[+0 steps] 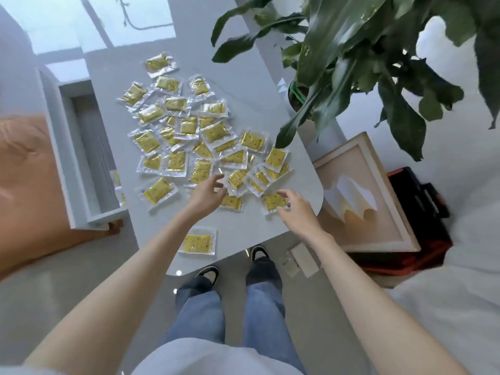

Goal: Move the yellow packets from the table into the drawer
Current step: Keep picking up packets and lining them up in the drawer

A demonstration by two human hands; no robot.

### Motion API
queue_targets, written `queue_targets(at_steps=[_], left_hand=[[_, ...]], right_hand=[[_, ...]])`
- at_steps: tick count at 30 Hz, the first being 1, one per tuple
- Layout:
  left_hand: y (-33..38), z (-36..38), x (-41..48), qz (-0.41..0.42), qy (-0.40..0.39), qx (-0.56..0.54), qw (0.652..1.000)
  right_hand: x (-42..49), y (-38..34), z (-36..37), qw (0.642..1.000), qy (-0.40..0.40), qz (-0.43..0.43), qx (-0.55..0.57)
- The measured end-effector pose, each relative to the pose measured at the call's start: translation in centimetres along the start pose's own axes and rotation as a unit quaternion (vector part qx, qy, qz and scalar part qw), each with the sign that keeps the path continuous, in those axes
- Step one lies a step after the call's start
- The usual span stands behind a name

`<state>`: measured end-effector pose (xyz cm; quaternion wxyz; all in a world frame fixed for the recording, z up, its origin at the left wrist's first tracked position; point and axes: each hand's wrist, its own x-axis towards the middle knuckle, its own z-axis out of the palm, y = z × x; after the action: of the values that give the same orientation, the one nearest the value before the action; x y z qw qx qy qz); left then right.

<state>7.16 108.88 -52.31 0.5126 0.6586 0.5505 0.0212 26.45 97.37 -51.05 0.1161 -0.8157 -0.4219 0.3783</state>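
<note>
Right grip, half open and empty, straddles the nearest yellow packet just left of it; left grip hovers open nearer the drawer

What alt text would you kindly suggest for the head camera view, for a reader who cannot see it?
Seen from above, a person's left hand and right hand reach over many yellow packets scattered on a white table. An open white drawer stands to the left, a leafy plant to the right.
</note>
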Motion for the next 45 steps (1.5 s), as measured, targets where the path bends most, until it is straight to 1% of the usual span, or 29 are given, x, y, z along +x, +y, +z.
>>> queue_targets(at_steps=[4, 7, 12, 15, 19, 22, 24, 28, 32, 37, 40, 43, 45], left_hand=[[-1.0, 2.9, 1.1, -0.05, 0.041, -0.044, 0.997], [-1.9, 5.4, 1.7, -0.073, 0.073, -0.024, 0.994], [-4.8, 10.3, 3.7, -0.083, 0.087, -0.004, 0.993], [-7.1, 13.3, 5.6, -0.09, 0.094, 0.006, 0.991], [-10.4, 16.7, 8.6, -0.106, 0.085, 0.036, 0.99], [-12.1, 18.5, 10.9, -0.109, 0.095, 0.082, 0.986], [-12.9, 19.3, 12.1, -0.099, 0.098, 0.135, 0.981], [-14.7, 20.8, 13.3, -0.093, 0.095, 0.215, 0.968], [-16.1, 21.7, 12.2, -0.079, 0.119, 0.221, 0.965], [-17.0, 21.6, 9.5, -0.078, 0.105, 0.254, 0.958], [-17.6, 21.7, 7.8, -0.078, 0.111, 0.259, 0.956], [-17.5, 21.5, 6.6, -0.079, 0.14, 0.251, 0.955], [-17.3, 21.3, 6.5, -0.088, 0.164, 0.241, 0.952]], right_hand=[[4.2, 2.0, 0.3, 0.996, -0.057, -0.038, -0.056], [7.2, 3.8, 1.0, 0.988, -0.095, -0.068, -0.097], [12.4, 7.7, 3.5, 0.976, -0.13, -0.097, -0.147], [15.7, 10.1, 5.6, 0.969, -0.135, -0.085, -0.189], [19.7, 12.9, 8.0, 0.949, -0.124, -0.101, -0.271], [21.9, 14.5, 9.4, 0.937, -0.119, -0.113, -0.31], [22.7, 15.5, 10.3, 0.93, -0.115, -0.126, -0.326], [22.6, 17.5, 11.8, 0.936, -0.087, -0.141, -0.311], [21.2, 18.6, 12.6, 0.941, -0.079, -0.127, -0.302], [17.9, 18.5, 14.4, 0.944, -0.096, -0.097, -0.3], [16.5, 17.8, 15.6, 0.95, -0.108, -0.088, -0.281], [15.5, 17.5, 15.7, 0.954, -0.119, -0.104, -0.255], [15.1, 17.2, 15.1, 0.956, -0.104, -0.126, -0.244]])
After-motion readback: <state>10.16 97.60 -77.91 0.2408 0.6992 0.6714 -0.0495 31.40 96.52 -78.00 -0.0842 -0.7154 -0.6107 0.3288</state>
